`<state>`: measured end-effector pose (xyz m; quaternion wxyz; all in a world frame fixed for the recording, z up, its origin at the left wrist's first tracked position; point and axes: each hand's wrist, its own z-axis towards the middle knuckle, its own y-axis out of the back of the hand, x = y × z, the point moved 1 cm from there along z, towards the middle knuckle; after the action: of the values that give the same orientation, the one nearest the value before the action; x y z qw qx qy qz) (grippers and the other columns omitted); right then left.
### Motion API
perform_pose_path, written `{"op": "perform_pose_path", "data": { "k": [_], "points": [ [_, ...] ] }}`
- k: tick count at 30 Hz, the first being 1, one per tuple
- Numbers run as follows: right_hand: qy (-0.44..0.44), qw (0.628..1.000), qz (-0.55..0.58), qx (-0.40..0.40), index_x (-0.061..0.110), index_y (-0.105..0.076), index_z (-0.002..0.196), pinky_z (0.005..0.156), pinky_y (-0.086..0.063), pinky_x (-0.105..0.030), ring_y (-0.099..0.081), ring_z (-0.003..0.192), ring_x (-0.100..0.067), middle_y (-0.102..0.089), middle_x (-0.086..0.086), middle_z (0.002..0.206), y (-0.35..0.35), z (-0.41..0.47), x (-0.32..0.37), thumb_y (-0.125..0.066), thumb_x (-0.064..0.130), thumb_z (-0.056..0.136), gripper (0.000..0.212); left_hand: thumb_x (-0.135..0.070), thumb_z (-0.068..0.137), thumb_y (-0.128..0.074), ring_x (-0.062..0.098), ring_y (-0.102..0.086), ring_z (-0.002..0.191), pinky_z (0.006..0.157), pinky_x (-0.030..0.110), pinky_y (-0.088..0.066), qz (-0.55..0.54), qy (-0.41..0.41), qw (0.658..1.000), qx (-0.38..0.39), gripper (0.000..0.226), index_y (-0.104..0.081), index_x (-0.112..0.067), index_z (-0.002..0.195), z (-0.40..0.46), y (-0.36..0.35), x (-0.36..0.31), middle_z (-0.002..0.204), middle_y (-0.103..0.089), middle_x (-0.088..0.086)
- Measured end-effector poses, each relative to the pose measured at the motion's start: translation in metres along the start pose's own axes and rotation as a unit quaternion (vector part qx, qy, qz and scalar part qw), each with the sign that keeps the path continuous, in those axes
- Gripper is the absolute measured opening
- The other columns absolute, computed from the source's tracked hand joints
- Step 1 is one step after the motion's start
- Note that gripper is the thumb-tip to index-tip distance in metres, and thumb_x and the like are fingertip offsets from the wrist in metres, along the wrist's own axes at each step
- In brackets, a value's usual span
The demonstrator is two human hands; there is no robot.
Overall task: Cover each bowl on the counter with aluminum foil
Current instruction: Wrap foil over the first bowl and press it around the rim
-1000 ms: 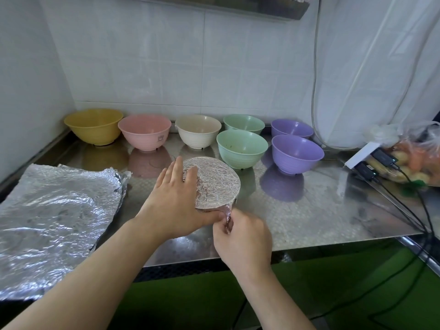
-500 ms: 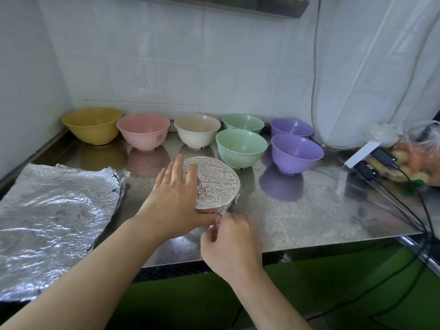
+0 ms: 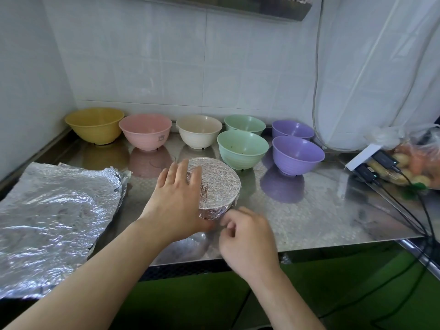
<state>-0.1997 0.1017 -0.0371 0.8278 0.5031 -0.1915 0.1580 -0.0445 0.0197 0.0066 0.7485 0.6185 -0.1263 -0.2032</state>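
Observation:
A foil-covered bowl point(image 3: 217, 184) stands near the front of the steel counter point(image 3: 309, 210). My left hand point(image 3: 176, 201) lies flat on its left side, fingers straight over the foil top and thumb along the near wall. My right hand point(image 3: 247, 236) is just in front of the bowl with curled, blurred fingers at the foil's lower edge; whether they pinch it is unclear. Behind stand uncovered bowls: yellow point(image 3: 95, 126), pink point(image 3: 145, 131), cream point(image 3: 199, 131), two green point(image 3: 242, 148) point(image 3: 245, 123) and two purple point(image 3: 297, 154) point(image 3: 292, 129).
A large crumpled foil sheet point(image 3: 52, 215) lies on the counter's left part, reaching the front edge. At the far right sit a white power strip with black plugs point(image 3: 371, 163), cables running off the edge, and a plastic bag of vegetables point(image 3: 419, 160). Tiled walls close the back and left.
My right hand has slid from the bowl's front toward the right and a little back from the foil edge. My left hand stays on the bowl, fingers spread slightly wider.

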Motion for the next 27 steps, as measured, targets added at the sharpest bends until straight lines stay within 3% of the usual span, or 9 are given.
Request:
{"op": "perform_pose_path", "data": {
  "k": [3,6,12,19,27],
  "points": [
    [-0.006,0.989,0.106,-0.099,0.025,-0.061,0.096,0.065,-0.047,-0.027,-0.058,0.078,-0.011,-0.057,0.012,0.084,0.011,0.003,-0.011,-0.064,0.002,0.085,0.026,-0.087,0.065,-0.068,0.040,-0.008,0.158,0.129,0.052,-0.012,0.010,-0.003,1.000,-0.001,0.134,-0.007,-0.016,0.160,0.001,0.000,0.000,0.169,-0.005,0.020],
    [0.075,0.975,0.192,-0.086,0.021,-0.068,0.110,0.070,-0.050,-0.020,-0.064,0.084,-0.015,-0.061,0.009,0.096,0.025,0.012,-0.015,-0.073,-0.005,0.089,0.034,-0.086,0.066,-0.071,0.040,-0.005,0.159,0.129,0.053,-0.011,0.017,-0.005,1.000,0.007,0.137,-0.002,-0.015,0.161,0.002,0.000,0.000,0.169,-0.002,0.020],
    [0.143,0.967,0.191,-0.087,0.013,-0.080,0.089,0.075,-0.055,-0.031,-0.069,0.088,-0.012,-0.069,0.010,0.095,0.024,0.029,-0.023,-0.081,-0.006,0.086,0.019,-0.086,0.067,-0.072,0.040,-0.002,0.159,0.129,0.054,-0.011,0.019,-0.012,1.000,0.012,0.140,0.003,-0.015,0.162,0.002,0.000,0.002,0.170,0.002,0.021],
    [0.149,0.969,0.180,-0.084,0.016,-0.081,0.087,0.073,-0.053,-0.025,-0.068,0.083,-0.011,-0.071,0.013,0.091,0.020,0.032,-0.028,-0.086,0.001,0.084,0.015,-0.085,0.065,-0.073,0.040,-0.001,0.159,0.129,0.053,-0.011,0.009,-0.017,1.000,0.014,0.141,0.004,-0.017,0.162,0.002,0.000,0.003,0.170,0.004,0.020],
    [0.143,0.970,0.190,-0.057,0.017,-0.078,0.083,0.067,-0.054,-0.031,-0.067,0.075,-0.013,-0.070,0.014,0.085,0.022,0.035,-0.027,-0.089,0.007,0.082,0.016,-0.084,0.067,-0.073,0.040,-0.003,0.159,0.129,0.053,-0.012,0.009,-0.021,1.000,0.007,0.138,0.002,-0.017,0.162,0.001,-0.001,0.004,0.170,0.001,0.020]
  ]
}}
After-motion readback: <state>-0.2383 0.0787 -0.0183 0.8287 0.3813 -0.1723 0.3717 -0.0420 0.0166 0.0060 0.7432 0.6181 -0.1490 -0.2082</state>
